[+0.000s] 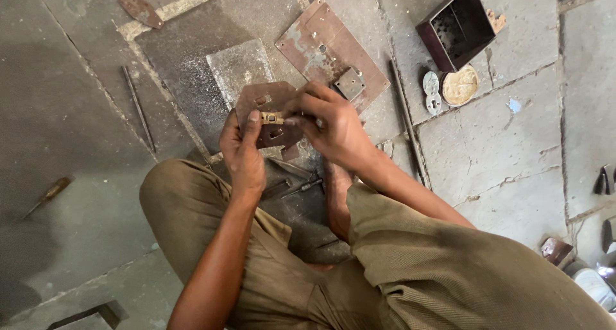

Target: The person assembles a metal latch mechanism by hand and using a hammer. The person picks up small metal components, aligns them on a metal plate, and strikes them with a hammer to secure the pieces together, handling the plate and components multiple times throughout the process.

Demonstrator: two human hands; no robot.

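Observation:
My left hand [242, 149] grips a rusty brown metal plate [264, 99] with cut-out slots, thumb pressed on its face. My right hand [328, 123] pinches a small brass-coloured piece [272, 117] against that plate, fingers curled around it. Both hands are held above my knees, over the stone floor. Part of the plate is hidden behind my fingers.
A grey steel slab [239, 66] and a larger rusty sheet [324, 44] with a small square piece [350, 83] lie ahead. Right of them: a dark open box [457, 28], round metal discs [459, 86], a thin rod [405, 125]. Small tools [301, 187] lie by my foot; a rod [138, 109] and wooden-handled tool [48, 194] lie left.

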